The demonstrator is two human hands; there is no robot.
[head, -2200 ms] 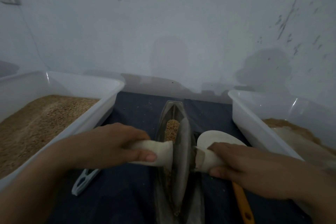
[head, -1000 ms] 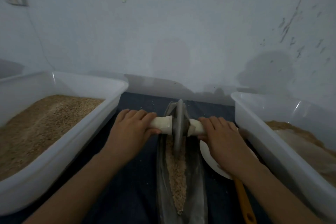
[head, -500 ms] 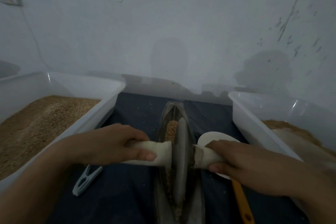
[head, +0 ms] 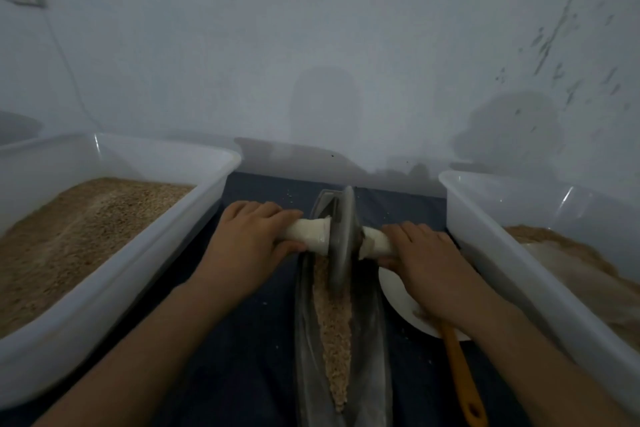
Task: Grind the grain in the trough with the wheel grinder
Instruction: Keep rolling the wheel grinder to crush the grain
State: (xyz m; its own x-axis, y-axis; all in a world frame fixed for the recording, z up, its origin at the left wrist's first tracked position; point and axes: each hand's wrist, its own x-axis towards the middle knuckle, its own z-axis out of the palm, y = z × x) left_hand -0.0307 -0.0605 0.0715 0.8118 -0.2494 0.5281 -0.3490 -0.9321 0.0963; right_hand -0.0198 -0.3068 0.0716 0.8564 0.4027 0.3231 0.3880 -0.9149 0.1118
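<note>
Closest to us, the trough (head: 367, 340) is a long, thin metal dish that runs away from us down the middle of the dark desk (head: 249, 350). A line of light brown grain (head: 334, 329) lies along its bottom. To its right, an orange handle (head: 460, 378) lies on the desk, and its far end goes under the right arm by a white plate (head: 398, 302).

A bit farther on, the wheel (head: 343, 239) stands up on its edge in the far part of the trough, with its bottom edge down in the grain. A white handle (head: 310, 234) sticks out from each side of it. The left hand (head: 249, 250) holds the left handle, with the fingers (head: 266, 210) bent over the top and the thumb under it. The right hand (head: 426, 263) holds the right handle, fingers curled over the top.

On the left is a big white tub (head: 114, 270) full of brown grain. On the right is another white tub (head: 512, 274) with brown grain in it and something pale that I cannot make out.

Farthest back is a pale wall (head: 311, 45) with dark marks on the right side.
</note>
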